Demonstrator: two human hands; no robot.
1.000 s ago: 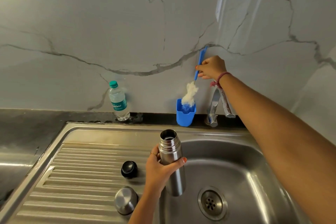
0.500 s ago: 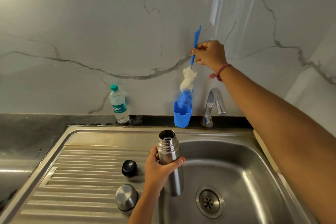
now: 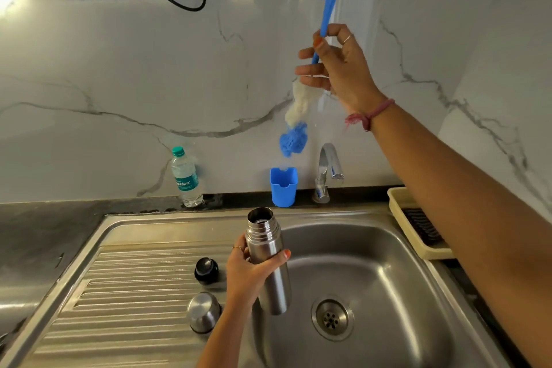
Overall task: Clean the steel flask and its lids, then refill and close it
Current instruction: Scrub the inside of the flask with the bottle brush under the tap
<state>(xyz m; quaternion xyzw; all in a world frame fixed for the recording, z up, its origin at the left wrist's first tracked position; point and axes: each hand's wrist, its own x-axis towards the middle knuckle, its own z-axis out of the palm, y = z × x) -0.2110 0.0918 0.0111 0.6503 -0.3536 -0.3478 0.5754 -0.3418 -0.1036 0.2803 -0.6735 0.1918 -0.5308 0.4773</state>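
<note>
Flask [image 3: 270,260] stays gripped by left hand [image 3: 249,275]; right hand [image 3: 337,69] pinching brush [image 3: 310,75] has lifted it clear of holder [image 3: 283,187].

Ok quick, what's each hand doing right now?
Left hand: closed around the steel flask, held upright over the sink.
Right hand: closed on the blue bottle brush, lifted above its holder.

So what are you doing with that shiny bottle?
The left hand grips the open steel flask over the sink. The right hand holds a blue bottle brush up above its blue holder. The black inner lid and steel cap wait on the drainboard.
</note>
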